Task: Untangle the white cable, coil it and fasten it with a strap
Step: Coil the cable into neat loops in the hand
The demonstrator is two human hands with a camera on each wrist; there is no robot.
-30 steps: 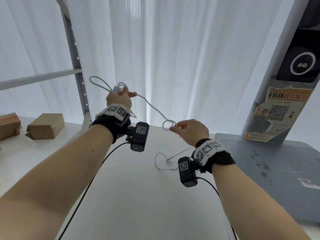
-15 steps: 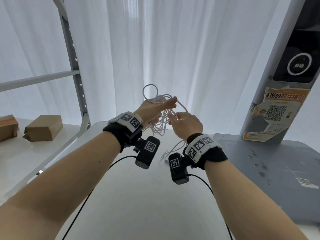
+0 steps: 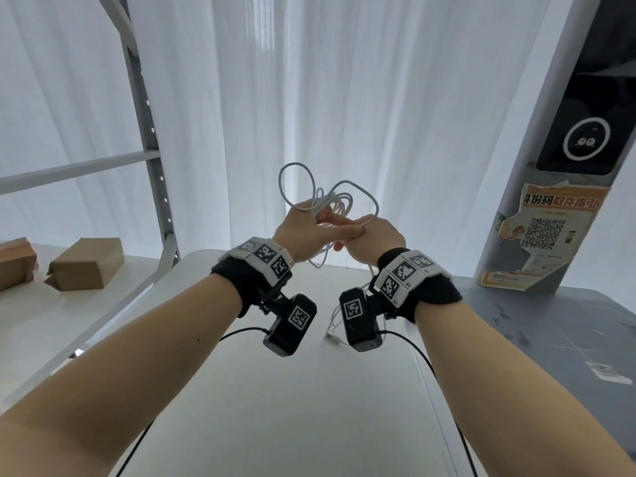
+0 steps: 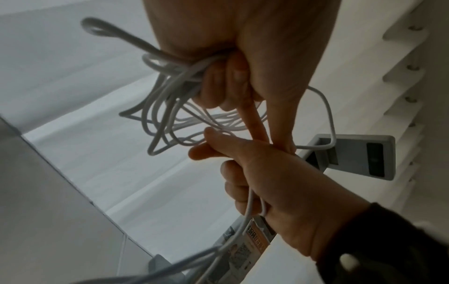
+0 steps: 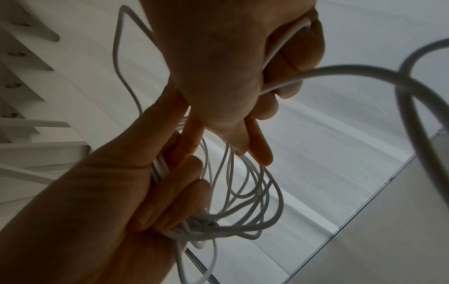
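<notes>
The white cable (image 3: 332, 197) is gathered into several loose loops held up in front of the curtain. My left hand (image 3: 303, 228) grips the bundle where the loops meet; in the left wrist view its fingers (image 4: 218, 82) curl round the strands (image 4: 165, 107). My right hand (image 3: 377, 235) touches the left one and holds a single strand in its fist (image 5: 286, 57). Below the hands the cable's tail hangs to the white table, where its connector (image 3: 332, 337) lies. The loops (image 5: 255, 192) dangle beneath both hands in the right wrist view. No strap shows in any view.
A white table (image 3: 275, 407) lies under my arms, with a grey table (image 3: 550, 339) adjoining on the right. A grey pillar with an orange QR poster (image 3: 550, 232) stands at the right. A metal shelf upright (image 3: 151, 149) and cardboard boxes (image 3: 86, 263) are at the left.
A second ago my hands were apart with a strand stretched between them. They have since come together at the centre, and more loops sit in my left hand.
</notes>
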